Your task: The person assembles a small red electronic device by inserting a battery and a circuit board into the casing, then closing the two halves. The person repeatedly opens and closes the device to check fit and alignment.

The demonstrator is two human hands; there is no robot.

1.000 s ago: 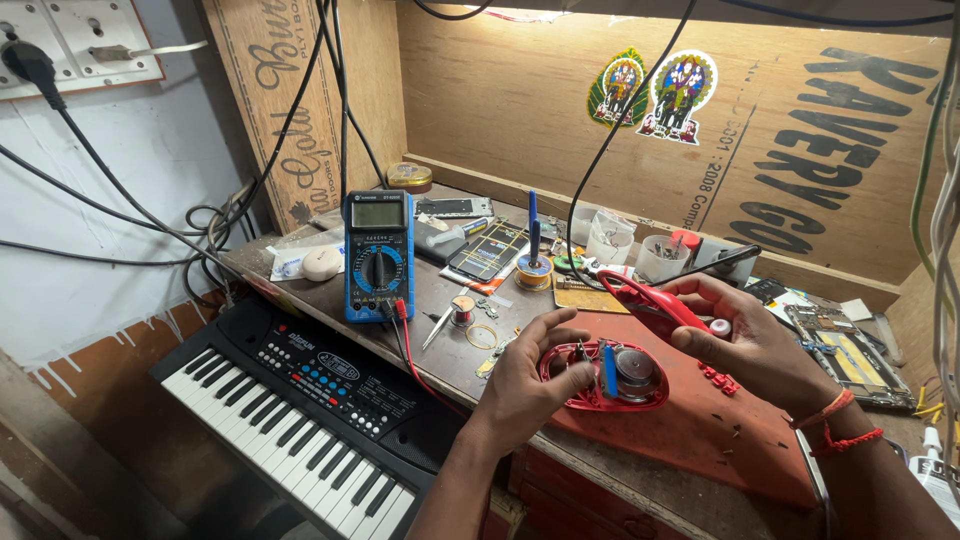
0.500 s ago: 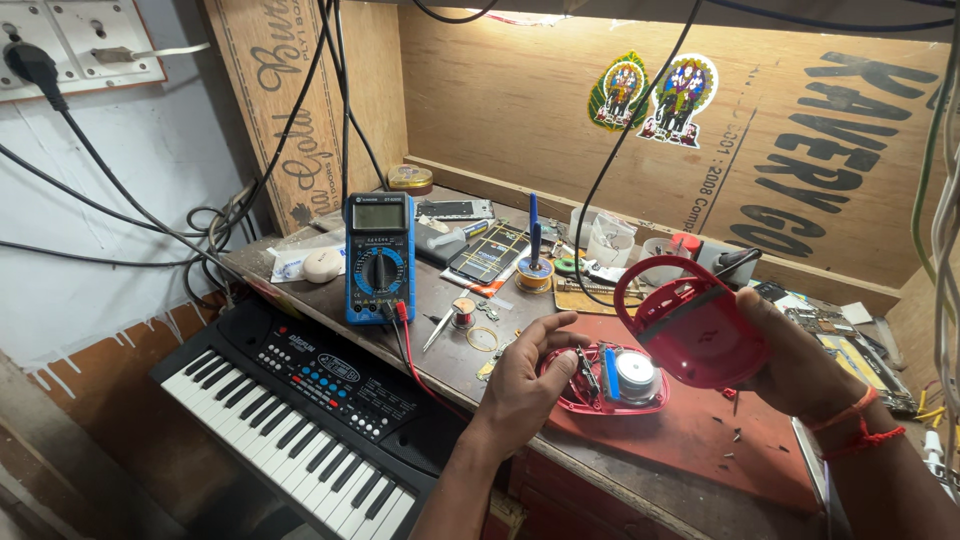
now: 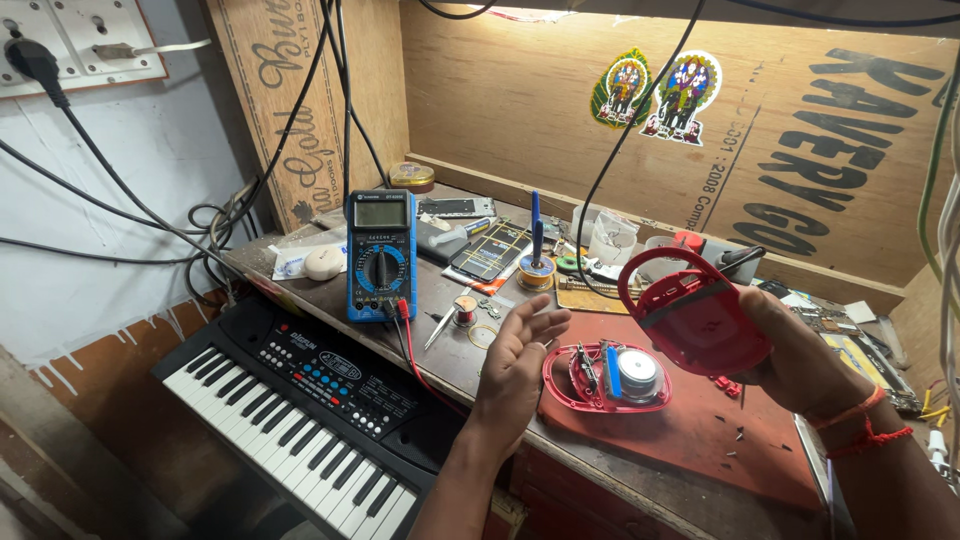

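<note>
My right hand (image 3: pixel 800 365) grips a red plastic cover shell (image 3: pixel 692 312) and holds it tilted up above the bench, its hollow side facing me. Below it lies the red base half (image 3: pixel 605 378) of the opened device, with a round silver speaker and a small circuit board inside, on a red mat (image 3: pixel 720 435). My left hand (image 3: pixel 515 365) hovers just left of that base, palm open, fingers apart, holding nothing.
A blue multimeter (image 3: pixel 380 255) with red and black leads lies at the left. A black electronic keyboard (image 3: pixel 300 400) sits below the bench edge. A solder spool (image 3: pixel 537 270), tools, circuit boards and small screws crowd the back and right. Cables hang overhead.
My right hand lifted the red cover off the base and raised it. My left hand let go of the base and drew back with the palm open.
</note>
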